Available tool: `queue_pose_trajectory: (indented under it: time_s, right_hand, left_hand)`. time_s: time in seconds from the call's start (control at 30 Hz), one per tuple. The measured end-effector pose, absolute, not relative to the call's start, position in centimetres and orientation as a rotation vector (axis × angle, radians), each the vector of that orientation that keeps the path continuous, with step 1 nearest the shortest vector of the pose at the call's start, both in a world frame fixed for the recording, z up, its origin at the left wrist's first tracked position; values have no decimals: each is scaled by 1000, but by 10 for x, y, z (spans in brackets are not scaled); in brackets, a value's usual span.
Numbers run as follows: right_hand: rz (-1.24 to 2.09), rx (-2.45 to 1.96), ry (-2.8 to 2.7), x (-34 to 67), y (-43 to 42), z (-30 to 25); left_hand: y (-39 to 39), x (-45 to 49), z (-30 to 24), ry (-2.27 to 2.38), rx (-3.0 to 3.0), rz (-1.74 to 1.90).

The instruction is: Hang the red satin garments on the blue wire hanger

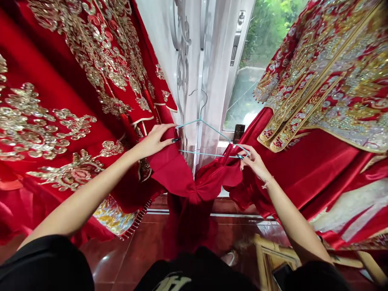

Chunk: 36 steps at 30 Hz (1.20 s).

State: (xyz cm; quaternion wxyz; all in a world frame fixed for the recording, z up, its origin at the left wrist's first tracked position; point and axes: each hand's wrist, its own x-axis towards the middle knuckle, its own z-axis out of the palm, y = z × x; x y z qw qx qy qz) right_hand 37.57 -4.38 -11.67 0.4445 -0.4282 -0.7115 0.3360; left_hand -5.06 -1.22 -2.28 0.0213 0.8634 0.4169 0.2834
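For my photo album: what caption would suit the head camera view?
Left hand and right hand hold red satin cloth on a blue hanger, between gold-embroidered red robes by a window.

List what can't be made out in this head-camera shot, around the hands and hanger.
Head view:
- The right hand hides where the red satin garment meets the end of the teal hanger.
- The dark rectangular object by the window is too small to identify.
- The print on the black shirt is cut off by the bottom edge.
- The dark item on the wooden frame is cut off by the bottom edge.
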Motion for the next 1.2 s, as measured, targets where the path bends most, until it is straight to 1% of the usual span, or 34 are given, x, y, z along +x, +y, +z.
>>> queue_pose_trajectory:
  time_s: [0.07, 0.13, 0.23, 0.33, 0.43, 0.6, 0.8, 0.9, 1.0, 1.1, 1.2]
  right_hand:
    - [986, -1118, -1807, 384, -49, -118]
    - [1006, -1238, -1940, 394, -53, -113]
    - [748, -1327, -2063, 409, -57, -95]
    - [448, -1257, -2094, 413, -56, -64]
    - [256, -1230, -2269, 398, -44, -27]
    - [72, -1096, -2582, 346, -12, 22]
    - [-65, -1009, -2664, 283, -3, 45]
    - [-120, -937, -2412, 277, -12, 46]
    - [-194, -938, -1998, 290, -30, 30]
    - [-242, -1023, -1689, 301, -50, -7]
    - [-299, -1108, -1734, 295, -60, -50]
  left_hand:
    - [-8, -36, -28, 1323, 2591, 942]
    - [-6, -23, -27, 1372, 2577, 993]
    - [-6, -11, -23, 1507, 2665, 986]
    - [-6, -11, -23, 1595, 2760, 906]
    - [-3, -14, -25, 1575, 2814, 900]
    - [-1, -16, -26, 1525, 2787, 938]
    - [-4, -15, -22, 1562, 2808, 867]
    - [-8, -18, -21, 1596, 2789, 872]
    - [-22, -17, -33, 1619, 2756, 1027]
    - [-43, -9, -61, 1700, 2634, 1322]
    - [-55, 6, -84, 1739, 2597, 1409]
